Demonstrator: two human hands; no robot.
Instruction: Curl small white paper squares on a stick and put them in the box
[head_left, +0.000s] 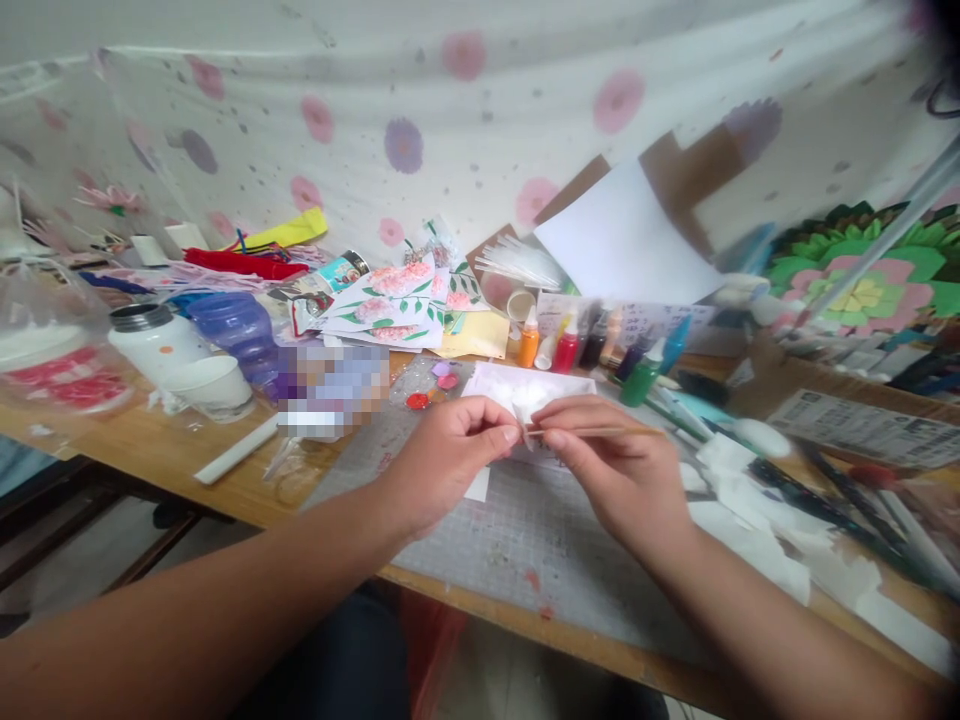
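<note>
Bare forearms fill the front of my view, the left forearm [225, 600] coming in from the lower left and the right forearm [787, 610] from the lower right. They meet over a gray mat [495, 550], pretty much dead center. So, my right hand [626, 475] has a thin stick [600, 432] in a narrow pinch, thumb on the near side, fingers curled over the far side. The stick lies almost sideways, back end poking out past my knuckles, front end right up at my other fingertips. On my left hand [450, 455] the thumb and index finger are pinched together just at that front end. Honestly can't tell if they've got the tip itself or some tiny pale bit beside it, it's too blurry. Just beyond both sets of fingertips there's a white clump [530, 393] over a pale sheet [487, 380], partly hidden by my fingers, so no idea if they touch.

Around that: a red blob [417, 401] of what looks like paint left of the sheet, an orange bottle [529, 342], a red bottle [566, 347] and a green bottle [642, 376] behind it, and white scraps [757, 545] off to the right.
</note>
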